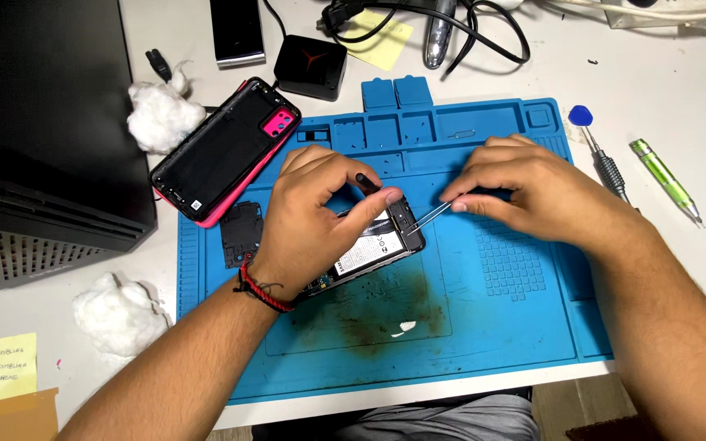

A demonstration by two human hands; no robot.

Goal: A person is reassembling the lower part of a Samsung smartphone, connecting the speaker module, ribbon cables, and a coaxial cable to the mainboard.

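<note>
An opened phone (379, 245) with its back off lies on a blue repair mat (500, 327). My left hand (312, 220) rests over the phone and grips its top edge, holding it down. My right hand (525, 188) pinches metal tweezers (428, 216) whose tips point into the phone's upper right corner. The phone's lower part is hidden under my left hand.
The phone's black and pink back cover (226, 151) lies at the mat's upper left, with a small black inner plate (243, 233) below it. Cotton wads (161, 114) (120, 314), a screwdriver (606, 167), a green pen tool (668, 180), cables and a black box (42, 139) surround the mat.
</note>
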